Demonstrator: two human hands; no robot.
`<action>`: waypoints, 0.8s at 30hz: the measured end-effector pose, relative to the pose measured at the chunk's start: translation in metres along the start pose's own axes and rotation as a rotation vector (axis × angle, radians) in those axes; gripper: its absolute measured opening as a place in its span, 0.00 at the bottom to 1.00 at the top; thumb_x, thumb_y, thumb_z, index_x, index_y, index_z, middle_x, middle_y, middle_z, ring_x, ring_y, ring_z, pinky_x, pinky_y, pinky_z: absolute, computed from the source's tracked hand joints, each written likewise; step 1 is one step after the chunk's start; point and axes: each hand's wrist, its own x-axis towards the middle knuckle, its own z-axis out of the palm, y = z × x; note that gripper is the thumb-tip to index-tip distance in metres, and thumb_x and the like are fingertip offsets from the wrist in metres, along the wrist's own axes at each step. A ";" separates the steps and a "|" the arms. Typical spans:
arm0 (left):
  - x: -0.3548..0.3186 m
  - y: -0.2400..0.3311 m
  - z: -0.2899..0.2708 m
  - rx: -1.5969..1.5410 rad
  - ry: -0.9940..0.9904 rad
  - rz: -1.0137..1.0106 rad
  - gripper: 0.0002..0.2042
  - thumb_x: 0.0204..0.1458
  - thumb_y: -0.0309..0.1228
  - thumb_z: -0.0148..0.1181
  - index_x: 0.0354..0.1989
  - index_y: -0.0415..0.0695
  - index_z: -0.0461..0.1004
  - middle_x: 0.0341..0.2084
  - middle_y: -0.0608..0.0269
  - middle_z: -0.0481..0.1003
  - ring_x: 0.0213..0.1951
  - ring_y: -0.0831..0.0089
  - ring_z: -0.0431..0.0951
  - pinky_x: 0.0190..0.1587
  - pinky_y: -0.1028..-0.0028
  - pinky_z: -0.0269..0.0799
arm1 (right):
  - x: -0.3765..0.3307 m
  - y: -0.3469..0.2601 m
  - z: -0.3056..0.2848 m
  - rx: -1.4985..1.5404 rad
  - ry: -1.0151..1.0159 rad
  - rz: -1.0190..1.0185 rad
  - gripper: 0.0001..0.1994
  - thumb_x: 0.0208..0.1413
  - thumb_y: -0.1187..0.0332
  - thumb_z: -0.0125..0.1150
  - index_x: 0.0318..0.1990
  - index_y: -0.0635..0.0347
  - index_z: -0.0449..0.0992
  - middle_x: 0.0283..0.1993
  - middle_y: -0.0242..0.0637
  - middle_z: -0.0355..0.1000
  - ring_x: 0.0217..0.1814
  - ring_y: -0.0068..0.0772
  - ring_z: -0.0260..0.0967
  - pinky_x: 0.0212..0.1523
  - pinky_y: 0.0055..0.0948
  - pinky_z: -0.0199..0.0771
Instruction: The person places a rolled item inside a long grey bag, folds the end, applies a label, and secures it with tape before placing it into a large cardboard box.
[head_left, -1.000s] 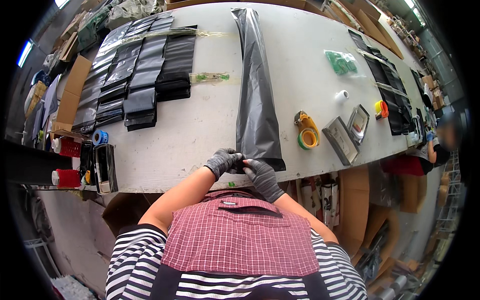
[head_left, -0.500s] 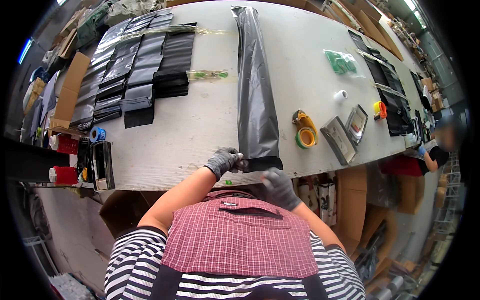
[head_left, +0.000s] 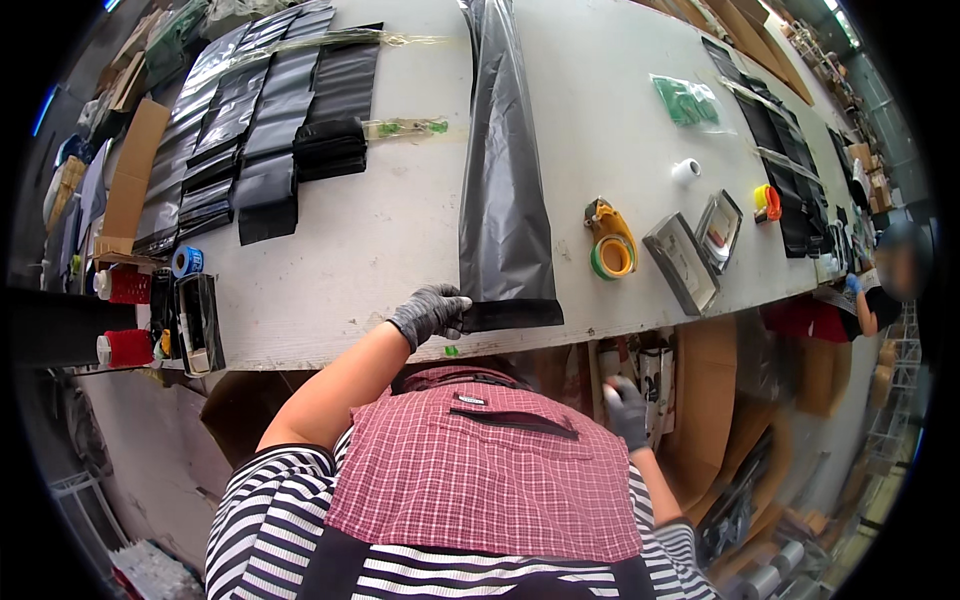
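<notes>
With the right hand (head_left: pixel 627 412) off the near side of the worktop (head_left: pixel 330 285), cannot tell whether spread or pressed together. With the left hand (head_left: pixel 433 313), pinching the near-left corner of a long dark plastic sleeve (head_left: pixel 503 200), laid on the worktop rightward of it, stretching away.

Head-mtd fisheye cam looks dn at tbl (head_left: pixel 350 235).

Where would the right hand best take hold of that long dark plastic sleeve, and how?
Probably the near right corner of the sleeve, pinched from the person's own side. Its straight black near end lies close to the edge of the table, and that corner is uncovered; the left hand is at the near left corner. The right hand is off it.
</notes>
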 end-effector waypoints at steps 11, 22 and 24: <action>-0.020 -0.007 0.003 -0.150 -0.027 0.019 0.16 0.55 0.37 0.64 0.45 0.37 0.73 0.33 0.54 0.79 0.33 0.66 0.81 0.32 0.71 0.80 | 0.087 -0.181 0.131 0.066 -0.291 -0.680 0.11 0.51 0.68 0.66 0.41 0.61 0.76 0.38 0.44 0.75 0.39 0.45 0.74 0.43 0.37 0.74; -0.023 -0.012 0.008 -0.183 -0.038 0.032 0.16 0.55 0.37 0.64 0.45 0.37 0.73 0.30 0.57 0.79 0.31 0.68 0.81 0.29 0.74 0.79 | 0.087 -0.181 0.140 0.138 -0.319 -0.501 0.09 0.55 0.67 0.62 0.39 0.63 0.79 0.35 0.48 0.77 0.37 0.48 0.76 0.41 0.39 0.75; -0.026 -0.010 0.011 -0.197 -0.037 0.018 0.16 0.55 0.37 0.65 0.44 0.37 0.74 0.30 0.58 0.79 0.30 0.69 0.81 0.29 0.74 0.79 | 0.086 -0.180 0.140 0.164 -0.304 -0.481 0.09 0.55 0.67 0.61 0.38 0.63 0.79 0.34 0.49 0.77 0.36 0.48 0.76 0.40 0.39 0.76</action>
